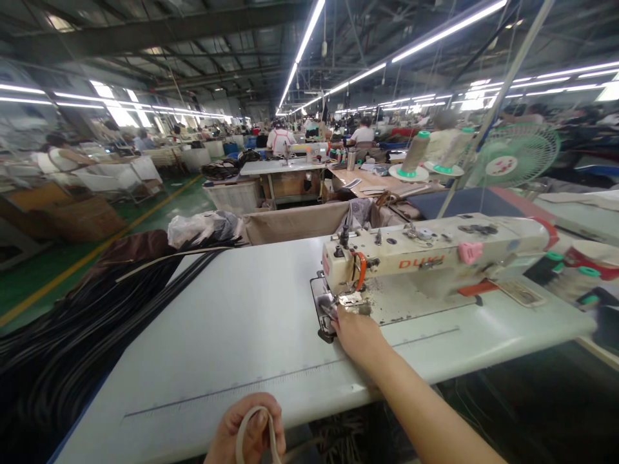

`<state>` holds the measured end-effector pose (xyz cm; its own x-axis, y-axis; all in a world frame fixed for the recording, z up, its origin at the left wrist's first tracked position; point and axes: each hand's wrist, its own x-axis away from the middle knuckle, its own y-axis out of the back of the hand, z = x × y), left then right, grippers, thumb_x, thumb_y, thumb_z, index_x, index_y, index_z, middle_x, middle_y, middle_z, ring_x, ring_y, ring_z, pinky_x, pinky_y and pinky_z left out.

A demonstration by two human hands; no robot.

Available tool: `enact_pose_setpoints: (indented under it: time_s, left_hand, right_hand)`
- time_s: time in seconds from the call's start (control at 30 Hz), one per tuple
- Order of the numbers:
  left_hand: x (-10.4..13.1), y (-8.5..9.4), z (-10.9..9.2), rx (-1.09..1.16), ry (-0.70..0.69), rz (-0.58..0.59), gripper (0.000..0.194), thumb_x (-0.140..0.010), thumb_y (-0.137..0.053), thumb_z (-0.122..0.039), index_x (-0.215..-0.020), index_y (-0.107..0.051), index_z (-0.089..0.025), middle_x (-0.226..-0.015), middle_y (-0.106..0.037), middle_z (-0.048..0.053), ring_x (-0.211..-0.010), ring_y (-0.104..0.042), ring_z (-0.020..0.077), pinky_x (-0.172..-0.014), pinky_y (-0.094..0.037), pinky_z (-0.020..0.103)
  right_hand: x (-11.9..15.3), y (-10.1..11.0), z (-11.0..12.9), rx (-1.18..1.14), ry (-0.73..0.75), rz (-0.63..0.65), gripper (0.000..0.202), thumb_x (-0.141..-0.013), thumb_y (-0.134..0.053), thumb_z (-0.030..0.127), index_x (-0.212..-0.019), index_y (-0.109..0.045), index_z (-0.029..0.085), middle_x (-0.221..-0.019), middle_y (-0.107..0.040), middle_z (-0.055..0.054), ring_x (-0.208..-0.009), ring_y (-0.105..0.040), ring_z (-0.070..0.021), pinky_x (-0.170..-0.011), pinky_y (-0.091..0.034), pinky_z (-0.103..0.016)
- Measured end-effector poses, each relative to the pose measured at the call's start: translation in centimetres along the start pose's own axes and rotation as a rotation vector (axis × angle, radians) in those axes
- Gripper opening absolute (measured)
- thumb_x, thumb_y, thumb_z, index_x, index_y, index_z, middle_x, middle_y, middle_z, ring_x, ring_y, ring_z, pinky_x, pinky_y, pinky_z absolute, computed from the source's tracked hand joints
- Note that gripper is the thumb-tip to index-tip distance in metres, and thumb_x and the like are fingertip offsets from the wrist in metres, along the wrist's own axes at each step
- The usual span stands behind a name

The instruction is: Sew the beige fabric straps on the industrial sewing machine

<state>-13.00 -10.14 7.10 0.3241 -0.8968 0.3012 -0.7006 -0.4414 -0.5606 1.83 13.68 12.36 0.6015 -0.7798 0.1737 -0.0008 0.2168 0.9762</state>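
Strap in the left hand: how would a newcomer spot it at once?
Start from the pale table bearing the sewing machine. At its near edge, low in the picture, the left hand holds the strap. It is beige and curves into a loop, while the heaped straps at the table's left are mostly dark.

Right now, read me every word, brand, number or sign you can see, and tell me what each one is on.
"DUK", then an unclear letter, perhaps "I": in orange, on the machine.
Ruler on the table: any numbers are too small to read.
Fan hub: red marks, too blurred to read.
I can make out nothing else.
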Motion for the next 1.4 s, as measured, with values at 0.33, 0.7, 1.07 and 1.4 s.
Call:
enact_pose_setpoints:
  time_s: [0.33,0.7,1.07,1.4]
  left_hand:
    - [-0.7,-2.5,-0.8,-0.034,-0.050,-0.022,0.040,-0.076,-0.090,-0.052,-0.084,-0.078,-0.016,-0.071,-0.069,0.006,-0.063,-0.065,0.0182,-0.058,-0.050,0.028]
    - [-2.0,-4.4,-1.9,-0.283,-0.178,0.132,0.036,-0.090,-0.076,-0.052,-0.087,-0.076,-0.016,-0.076,-0.060,0.003,-0.067,-0.058,0.0160,-0.063,-0.050,0.026]
    - [-4.1,-6.3,-2.0,-0.298,-0.246,-0.177,0.048,-0.082,-0.081,-0.059,-0.088,-0.080,-0.011,-0.078,-0.071,0.007,-0.069,-0.067,0.0182,-0.068,-0.061,0.031]
    - [-4.0,-6.9,-3.1,-0.459,-0.254,-0.168,0.055,-0.081,-0.076,-0.068,-0.083,-0.073,-0.013,-0.071,-0.074,0.008,-0.062,-0.074,0.0222,-0.063,-0.064,0.033]
  right_hand:
    - [3.2,1.2,-2.9,-0.132,0.352,0.011,0.026,-0.105,-0.045,0.026,-0.111,-0.070,0.021,-0.112,-0.076,-0.012,-0.104,-0.071,-0.0264,-0.088,-0.052,-0.033]
    - [8.4,-0.9,-2.0,-1.100,0.304,0.168,0.028,-0.103,-0.047,0.046,-0.093,-0.059,0.022,-0.078,-0.056,0.003,-0.075,-0.054,-0.0172,-0.071,-0.044,-0.028]
    - [9.3,-3.4,0.1,-1.154,0.170,0.317,0.041,-0.079,-0.071,0.038,-0.059,-0.039,0.023,-0.060,-0.029,0.009,-0.062,-0.029,-0.0111,-0.059,-0.023,-0.028]
    - [9.3,-3.8,0.0,-1.253,0.146,0.413,0.044,-0.074,-0.074,0.061,-0.065,-0.058,0.021,-0.056,-0.035,0.009,-0.056,-0.031,-0.0112,-0.056,-0.022,-0.028]
